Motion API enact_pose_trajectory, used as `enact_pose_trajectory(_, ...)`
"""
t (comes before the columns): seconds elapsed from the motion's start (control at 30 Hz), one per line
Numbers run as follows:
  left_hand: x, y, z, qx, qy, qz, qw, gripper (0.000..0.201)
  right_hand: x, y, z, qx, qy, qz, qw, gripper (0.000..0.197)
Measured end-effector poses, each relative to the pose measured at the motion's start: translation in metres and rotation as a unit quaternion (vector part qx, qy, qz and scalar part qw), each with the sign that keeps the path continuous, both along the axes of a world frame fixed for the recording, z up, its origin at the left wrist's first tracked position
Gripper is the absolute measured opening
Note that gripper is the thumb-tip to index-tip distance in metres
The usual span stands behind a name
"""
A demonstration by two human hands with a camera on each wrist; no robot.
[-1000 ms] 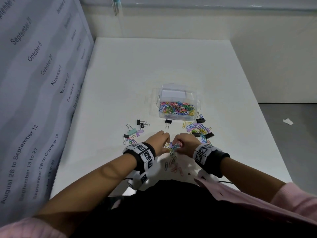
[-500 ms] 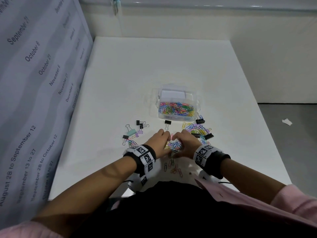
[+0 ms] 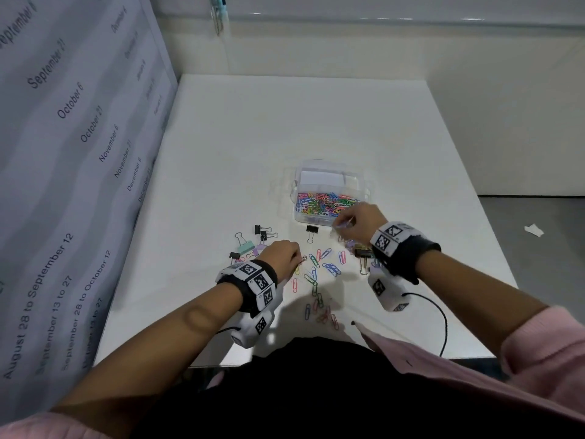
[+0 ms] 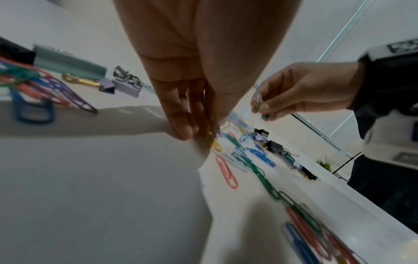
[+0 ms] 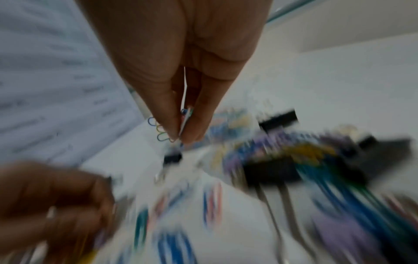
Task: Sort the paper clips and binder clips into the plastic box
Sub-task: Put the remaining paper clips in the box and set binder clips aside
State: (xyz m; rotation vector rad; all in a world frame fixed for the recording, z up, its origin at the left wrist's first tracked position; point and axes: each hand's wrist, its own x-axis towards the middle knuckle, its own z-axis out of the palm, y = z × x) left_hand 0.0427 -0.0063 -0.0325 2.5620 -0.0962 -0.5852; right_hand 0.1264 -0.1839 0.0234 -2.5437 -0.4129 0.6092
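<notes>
The clear plastic box (image 3: 364, 188) stands mid-table, its near compartment full of coloured paper clips (image 3: 326, 204). My right hand (image 3: 342, 224) hovers at the box's near right corner and pinches a small bunch of paper clips (image 5: 184, 116). My left hand (image 3: 297, 259) is down on the table, its fingertips (image 4: 181, 132) pinching a yellow paper clip (image 4: 211, 140). Loose paper clips (image 3: 319, 270) lie scattered between my wrists. A black binder clip (image 3: 311, 231) lies in front of the box. More binder clips (image 3: 253, 245) lie to the left, and others (image 3: 362, 253) under my right wrist.
A calendar-printed panel (image 3: 63, 153) walls off the table's left side. The white table (image 3: 300, 122) stretches back to a wall. Its right edge drops to a grey floor with a paper scrap (image 3: 533, 230). A black cable (image 3: 440, 315) trails near the front edge.
Both hands were together gathering clips at the table's middle. The right hand has since lifted away toward the box with a bunch of clips, and the left hand stays low on the table.
</notes>
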Motion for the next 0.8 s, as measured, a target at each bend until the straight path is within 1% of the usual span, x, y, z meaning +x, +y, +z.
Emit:
enact_pose_trajectory(0.07, 0.000, 0.002, 0.003, 0.001, -0.006, 0.004, 1.000, 0.025, 0.015, 0.001, 0.009, 0.028, -0.030, -0.037, 0.998, 0.017)
enact_pose_trajectory(0.13, 0.001, 0.005, 0.007, -0.004, -0.011, 0.014, 1.000, 0.024, 0.025, 0.000, 0.014, 0.029, -0.060, -0.055, 0.996, 0.020)
enact_pose_trajectory(0.2, 0.004, 0.009, 0.010, -0.018, -0.017, 0.031, 0.999, 0.022, 0.028, -0.001, 0.015, 0.001, -0.081, -0.038, 0.996, 0.022)
enact_pose_trajectory(0.27, 0.007, 0.014, 0.013, -0.035, -0.020, 0.051, 0.998, 0.021, 0.023, -0.001, 0.009, -0.005, -0.082, -0.023, 0.996, 0.022)
enact_pose_trajectory(0.33, 0.010, 0.021, 0.016, -0.037, -0.017, 0.074, 0.996, 0.019, 0.009, -0.001, 0.000, -0.006, -0.058, 0.008, 0.998, 0.020)
enact_pose_trajectory(0.4, 0.013, 0.029, 0.018, -0.022, -0.018, 0.086, 0.996, 0.019, -0.008, -0.001, -0.010, -0.030, -0.013, 0.069, 0.997, 0.019)
enact_pose_trajectory(0.43, 0.014, 0.033, 0.018, -0.017, -0.018, 0.091, 0.996, 0.019, -0.017, -0.001, -0.014, -0.051, 0.011, 0.106, 0.993, 0.029)
enact_pose_trajectory(0.53, 0.012, 0.046, 0.016, 0.006, -0.013, 0.107, 0.994, 0.019, -0.041, 0.003, -0.027, -0.105, 0.071, 0.195, 0.973, 0.083)
enact_pose_trajectory(0.57, 0.010, 0.048, 0.015, 0.015, -0.011, 0.112, 0.994, 0.021, -0.048, 0.005, -0.031, -0.116, 0.073, 0.215, 0.967, 0.097)
enact_pose_trajectory(0.6, 0.008, 0.048, 0.014, 0.017, -0.009, 0.117, 0.993, 0.024, -0.054, 0.007, -0.036, -0.126, 0.063, 0.234, 0.962, 0.107)
enact_pose_trajectory(0.63, 0.004, 0.047, 0.016, 0.010, -0.005, 0.118, 0.993, 0.028, -0.059, 0.008, -0.039, -0.127, 0.044, 0.254, 0.958, 0.112)
enact_pose_trajectory(0.67, 0.000, 0.044, 0.016, -0.002, 0.002, 0.110, 0.994, 0.034, -0.064, 0.009, -0.045, -0.110, 0.025, 0.268, 0.957, 0.112)
enact_pose_trajectory(0.7, -0.004, 0.040, 0.017, -0.012, 0.012, 0.088, 0.996, 0.045, -0.068, 0.010, -0.050, -0.075, 0.009, 0.277, 0.958, 0.108)
enact_pose_trajectory(0.73, -0.009, 0.036, 0.018, -0.014, 0.026, 0.055, 0.998, 0.058, -0.071, 0.011, -0.055, -0.035, 0.003, 0.278, 0.960, 0.100)
enact_pose_trajectory(0.8, -0.017, 0.027, 0.015, -0.003, 0.055, -0.014, 0.998, 0.083, -0.074, 0.011, -0.060, 0.021, 0.011, 0.272, 0.962, 0.073)
